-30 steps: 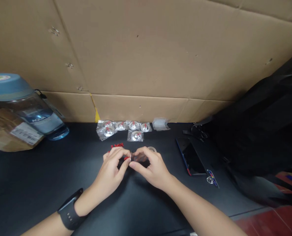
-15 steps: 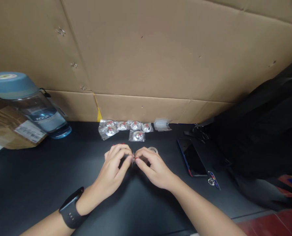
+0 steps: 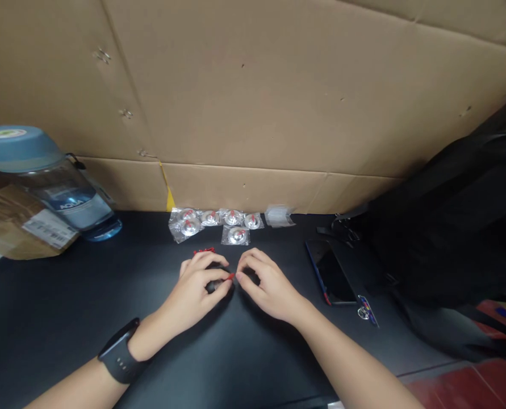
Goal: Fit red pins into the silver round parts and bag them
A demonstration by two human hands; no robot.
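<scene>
My left hand point(image 3: 199, 282) is closed in a pinch, with a short red cord point(image 3: 230, 276) between thumb and index fingertip. A greyish, shiny patch shows in the gap of that hand, probably the finger cymbal on the cord, mostly hidden by the fingers. My right hand point(image 3: 267, 281) is just to the right, its thumb and fingers curled together close to the cord's end. Whatever it grips is hidden. Beyond my left hand lies a small heap of red cords point(image 3: 204, 250). Several silver finger cymbals point(image 3: 238, 235) with red cords lie in clear plastic sleeves farther back.
Clear plastic sleeves point(image 3: 279, 216) lie by the cardboard wall point(image 3: 253, 113). A phone point(image 3: 331, 272) and keyring point(image 3: 364, 311) are at the right, before a black bag point(image 3: 457, 227). A water bottle point(image 3: 74, 196) and brown parcel point(image 3: 12, 218) stand at the left.
The thin disc seen edge-on between my fingertips is no longer there. A little red cord now shows at my left fingertips. A pale ring behind my right hand has gone from view.
</scene>
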